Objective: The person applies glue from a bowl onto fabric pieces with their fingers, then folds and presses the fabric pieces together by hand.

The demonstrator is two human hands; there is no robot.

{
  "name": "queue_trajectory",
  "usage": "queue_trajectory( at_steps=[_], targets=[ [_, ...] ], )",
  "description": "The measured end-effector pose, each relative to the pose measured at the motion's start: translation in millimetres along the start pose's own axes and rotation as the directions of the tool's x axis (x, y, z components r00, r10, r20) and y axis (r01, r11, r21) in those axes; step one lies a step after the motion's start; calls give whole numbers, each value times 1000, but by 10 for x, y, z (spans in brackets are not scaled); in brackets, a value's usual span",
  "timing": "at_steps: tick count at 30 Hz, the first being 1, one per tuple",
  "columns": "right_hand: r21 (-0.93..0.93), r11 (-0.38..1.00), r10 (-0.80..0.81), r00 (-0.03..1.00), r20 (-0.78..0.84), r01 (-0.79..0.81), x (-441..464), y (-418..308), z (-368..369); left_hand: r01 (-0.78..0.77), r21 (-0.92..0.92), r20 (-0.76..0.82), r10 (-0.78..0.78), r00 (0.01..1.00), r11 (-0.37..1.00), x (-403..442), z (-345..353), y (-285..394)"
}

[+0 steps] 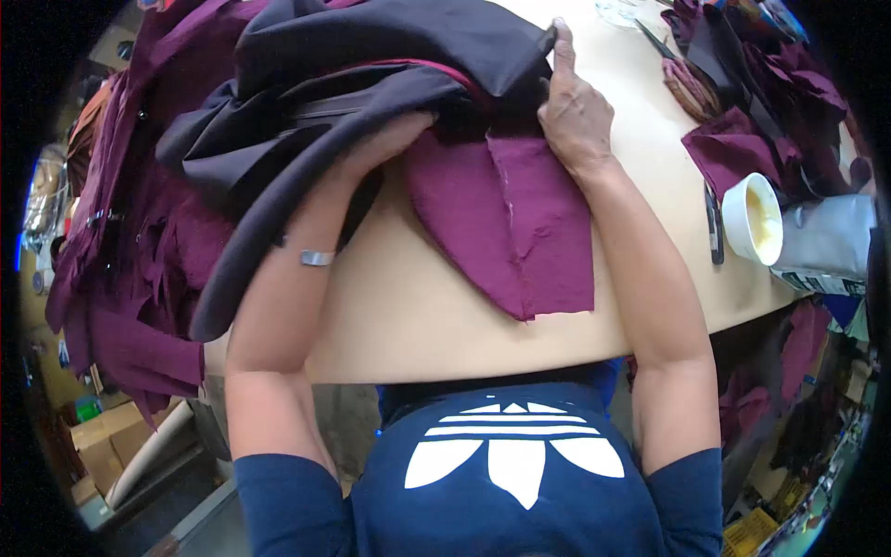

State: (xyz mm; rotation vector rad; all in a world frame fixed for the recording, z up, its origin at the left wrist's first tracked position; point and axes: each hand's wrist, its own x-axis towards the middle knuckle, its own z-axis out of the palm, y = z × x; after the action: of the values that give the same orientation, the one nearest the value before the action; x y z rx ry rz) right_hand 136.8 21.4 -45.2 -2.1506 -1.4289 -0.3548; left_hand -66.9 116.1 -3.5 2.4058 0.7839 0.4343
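A black garment piece (pixel 390 37) with a thin red edge line lies bunched on the table. My left hand (pixel 404 135) reaches in beneath its fold, and the fingers are hidden under the cloth. At the garment's right edge, my right hand (pixel 577 116) is closed with the cloth's edge at its curled fingers. Its index finger stretches up along the black corner. Between my forearms lies a maroon fabric panel (pixel 557 223) with a seam running down it and a frayed lower edge. The panel's upper end goes under the black cloth.
Maroon fabric (pixel 158 251) is heaped along the left, hanging over the table edge. At the right are scissors (pixel 682 79) with wrapped handles, a dark slim tool (pixel 714 223), a white cup (pixel 752 218) with yellowish contents, a silvery pouch (pixel 826 237) and maroon scraps (pixel 733 148).
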Motion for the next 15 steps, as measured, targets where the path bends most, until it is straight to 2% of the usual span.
queue_trajectory(
  at_steps=[1, 2, 4, 5, 6, 7, 8, 10, 11, 13, 14, 15],
  targets=[
    [19, 1000, 18, 1000, 13, -18, -8, 0, -5, 114, -153, 66, -105, 992, 982, -55, -52, 100],
    [39, 999, 35, 999, 24, -36, -1, -9, -18, -31, -112, 15, 33, 999, 993, -75, -39, 59],
    [51, 997, 56, 997, 45, -58, 10, -24, -55, -311, -11, -73, 309, 948, 950, -131, -33, -56],
    [45, 994, 96, 988, 121, -102, 16, -58, -101, -84, -98, 13, 85, 996, 992, -183, -56, -65],
    [38, 989, 133, 971, 196, -143, 37, -106, -169, 155, -160, 116, -138, 984, 975, -246, -100, -44],
    [28, 982, 171, 948, 269, -185, 50, -141, -223, 388, -192, 229, -344, 911, 901, -277, -135, -48],
    [46, 992, 106, 979, 173, -115, 30, -97, -162, 330, -217, 127, -309, 943, 919, -319, -62, -166],
    [61, 998, -32, 999, -24, 33, -11, -32, -34, 421, -23, 146, -414, 899, 907, -325, -34, -191],
    [46, 999, -13, 1000, 0, 13, -14, -29, -37, 456, 76, 145, -463, 874, 886, -322, -30, -193],
    [11, 1000, 27, 998, 48, -28, -12, -48, -79, 521, 19, 236, -510, 827, 854, -341, -120, -89],
    [33, 999, -24, 998, -55, 26, -17, -31, -46, 552, -6, 283, -528, 800, 834, -377, -144, -37],
    [50, 995, -73, 985, -158, 82, -19, 5, 20, 281, 112, 72, -290, 954, 953, -442, -89, -13]
  ],
)
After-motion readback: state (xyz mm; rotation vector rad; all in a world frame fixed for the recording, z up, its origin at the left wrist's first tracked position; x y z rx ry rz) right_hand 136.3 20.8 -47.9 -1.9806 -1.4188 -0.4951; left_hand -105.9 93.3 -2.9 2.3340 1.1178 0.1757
